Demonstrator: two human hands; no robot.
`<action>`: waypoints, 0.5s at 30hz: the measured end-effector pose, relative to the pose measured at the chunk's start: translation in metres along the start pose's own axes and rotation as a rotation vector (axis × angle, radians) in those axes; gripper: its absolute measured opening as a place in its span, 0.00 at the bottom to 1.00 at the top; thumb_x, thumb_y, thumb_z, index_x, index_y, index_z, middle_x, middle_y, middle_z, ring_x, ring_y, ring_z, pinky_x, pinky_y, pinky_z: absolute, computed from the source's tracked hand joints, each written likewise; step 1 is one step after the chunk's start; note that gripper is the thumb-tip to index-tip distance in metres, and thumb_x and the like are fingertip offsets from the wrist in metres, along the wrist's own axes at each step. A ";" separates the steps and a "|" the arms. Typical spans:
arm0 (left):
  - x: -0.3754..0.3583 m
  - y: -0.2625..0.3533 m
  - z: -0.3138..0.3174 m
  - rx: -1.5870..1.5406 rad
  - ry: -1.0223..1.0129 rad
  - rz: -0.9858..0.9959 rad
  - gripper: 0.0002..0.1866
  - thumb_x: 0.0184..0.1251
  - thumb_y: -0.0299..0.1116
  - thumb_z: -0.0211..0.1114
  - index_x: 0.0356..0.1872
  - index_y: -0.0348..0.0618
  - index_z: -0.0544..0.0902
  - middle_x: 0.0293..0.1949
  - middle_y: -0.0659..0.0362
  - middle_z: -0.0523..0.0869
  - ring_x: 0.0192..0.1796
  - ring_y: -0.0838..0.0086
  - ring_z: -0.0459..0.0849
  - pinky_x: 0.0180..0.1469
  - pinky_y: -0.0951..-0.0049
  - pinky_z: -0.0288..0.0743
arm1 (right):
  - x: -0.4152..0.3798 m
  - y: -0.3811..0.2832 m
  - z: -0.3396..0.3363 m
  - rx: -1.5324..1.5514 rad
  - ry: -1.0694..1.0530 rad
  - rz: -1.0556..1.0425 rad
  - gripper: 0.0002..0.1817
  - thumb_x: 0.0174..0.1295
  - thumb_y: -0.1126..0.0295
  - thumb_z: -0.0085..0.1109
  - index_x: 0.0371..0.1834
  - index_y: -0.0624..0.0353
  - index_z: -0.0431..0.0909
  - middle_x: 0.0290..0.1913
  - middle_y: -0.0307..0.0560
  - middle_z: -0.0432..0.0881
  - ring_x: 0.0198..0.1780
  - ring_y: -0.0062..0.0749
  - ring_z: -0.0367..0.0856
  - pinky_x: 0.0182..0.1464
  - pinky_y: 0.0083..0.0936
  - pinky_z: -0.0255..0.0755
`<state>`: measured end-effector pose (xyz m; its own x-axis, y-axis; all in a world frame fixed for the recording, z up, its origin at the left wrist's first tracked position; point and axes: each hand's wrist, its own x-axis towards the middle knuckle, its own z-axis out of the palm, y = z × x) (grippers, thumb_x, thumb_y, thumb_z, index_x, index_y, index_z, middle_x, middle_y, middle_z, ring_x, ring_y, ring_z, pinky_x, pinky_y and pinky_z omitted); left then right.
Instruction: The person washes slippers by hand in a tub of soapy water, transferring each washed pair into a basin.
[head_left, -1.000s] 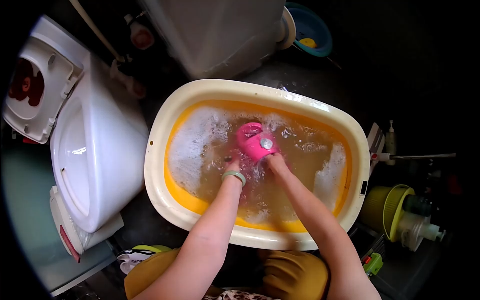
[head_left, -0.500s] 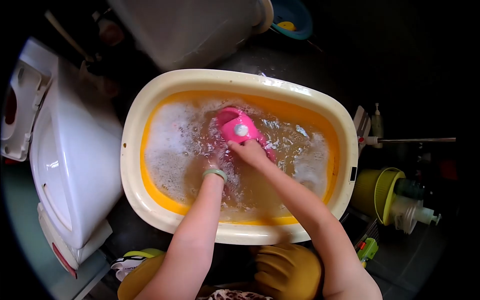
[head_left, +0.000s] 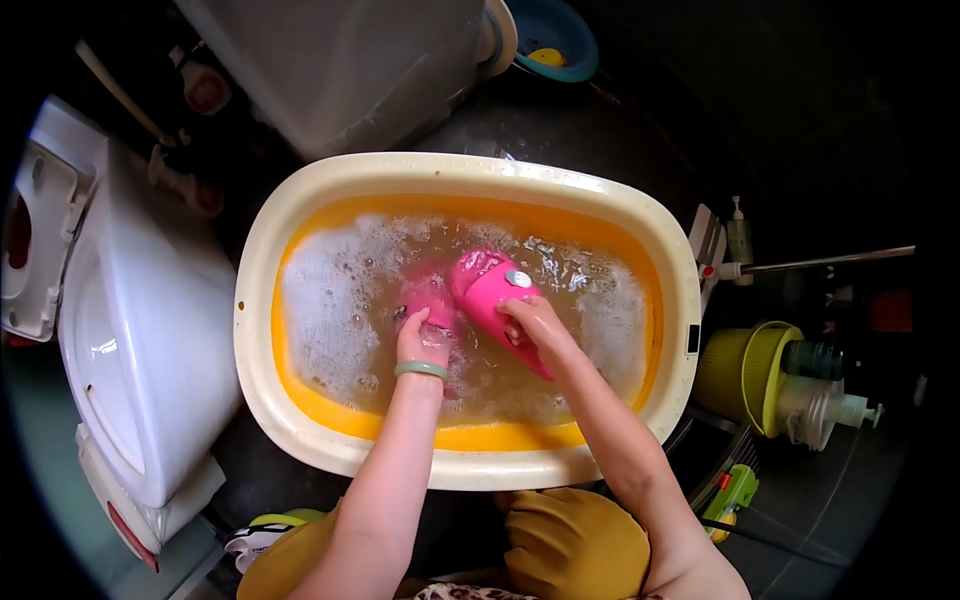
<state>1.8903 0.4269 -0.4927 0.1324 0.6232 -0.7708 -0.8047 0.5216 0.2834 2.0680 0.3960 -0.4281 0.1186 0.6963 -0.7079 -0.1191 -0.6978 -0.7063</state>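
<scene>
A cream tub (head_left: 250,370) with an orange inside holds cloudy, foamy water. My right hand (head_left: 530,322) grips a pink slipper (head_left: 492,290) with a round white badge, tilted and partly out of the water right of the middle. Just to its left, my left hand (head_left: 424,338), with a pale green bangle at the wrist, is closed on a second pink slipper (head_left: 430,298) that lies mostly under the surface. The two slippers are side by side, their front ends close together. Water blurs the lower part of the left one.
A white toilet (head_left: 150,330) stands at the left. Beyond the tub are a translucent bin (head_left: 350,70) and a blue basin (head_left: 575,45) with a yellow item. At the right are a green bucket (head_left: 725,375), a pump bottle (head_left: 850,410) and a metal pole (head_left: 830,259).
The second pink slipper has come into view near the surface with my left hand. My right hand and its slipper have moved slightly right and toward me. The camera view has shifted a little.
</scene>
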 end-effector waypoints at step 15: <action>-0.053 -0.013 0.038 0.141 -0.144 0.184 0.22 0.64 0.35 0.58 0.59 0.48 0.66 0.56 0.56 0.73 0.57 0.66 0.72 0.58 0.60 0.68 | -0.030 0.024 -0.010 0.342 -0.002 -0.099 0.13 0.56 0.56 0.60 0.24 0.52 0.74 0.18 0.32 0.73 0.17 0.13 0.66 0.20 0.11 0.57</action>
<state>1.9156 0.4096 -0.4337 0.0798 0.7862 -0.6128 -0.7356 0.4613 0.4960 2.0709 0.3568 -0.4235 0.1447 0.7583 -0.6356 -0.4300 -0.5304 -0.7307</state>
